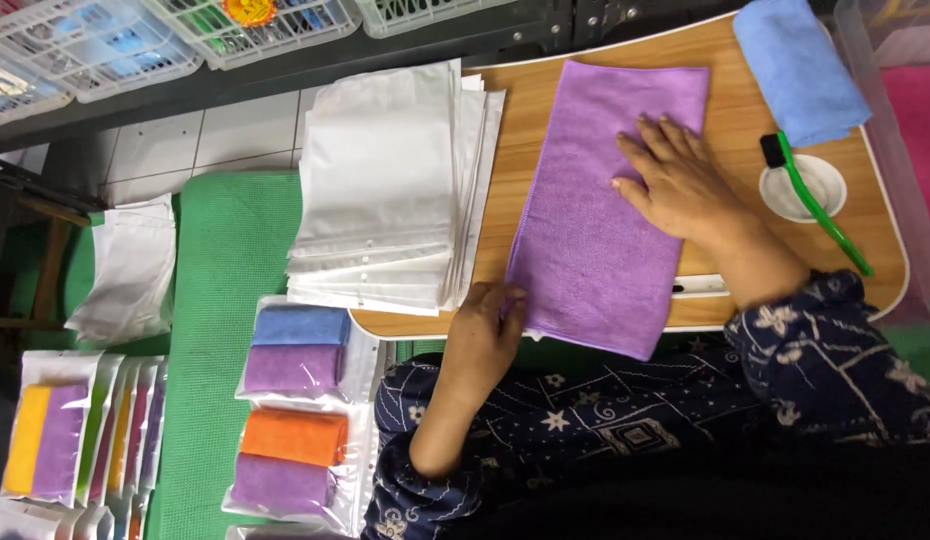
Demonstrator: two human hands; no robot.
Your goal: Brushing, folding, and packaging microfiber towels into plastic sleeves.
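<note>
The purple cloth [595, 215] lies flat and lengthwise on the small wooden table [730, 95], its near end hanging just over the table's front edge at 6 o'clock. The right hand [680, 180] presses flat on the cloth's right half, fingers stretched out and slightly spread, pointing toward 10 o'clock, gripping nothing. The left hand [485, 330] is down at the cloth's lower-left corner, at 7 o'clock from the other hand, fingers curled together and pinching the cloth's edge right where it meets the table rim.

Tight on the left: a stack of white plastic bags [385, 190] sits just beside the cloth's long left edge, overhanging the table's left side. To the right there is bare wood between the cloth and a small white dish [790, 195] with a green-handled brush [820, 205] lying across it. A folded blue cloth [795, 65] rests at the table's 1 o'clock corner, well apart from the hands. Off the table at 8 o'clock, bagged cloths [295, 400] lie on a green mat [220, 300].
</note>
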